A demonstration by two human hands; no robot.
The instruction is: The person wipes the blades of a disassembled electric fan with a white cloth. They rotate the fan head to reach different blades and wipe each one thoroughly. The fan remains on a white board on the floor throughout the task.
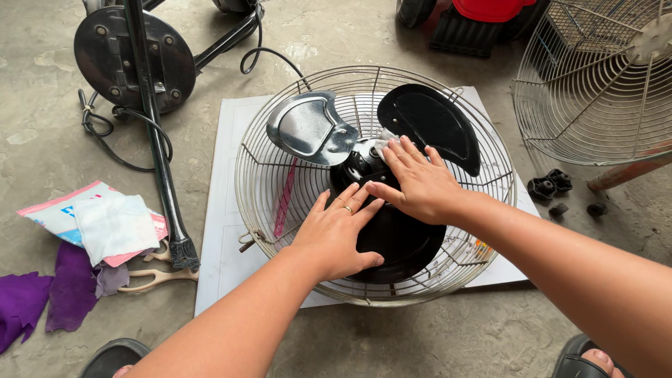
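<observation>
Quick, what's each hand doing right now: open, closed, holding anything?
Left hand: open, flat on the black fan blade, gripping nothing.
Right hand: open, fingers pressing a white cloth on the hub.

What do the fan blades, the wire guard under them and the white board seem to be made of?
Blades: probably metal painted glossy black; one shows a bare, mirror-like silver face.
Guard: thin metal wire, light plated or painted finish, slightly dull.
Board: flat, matte white sheet, perhaps foam board or plastic; unclear.
Both hands rest on the blades.
</observation>
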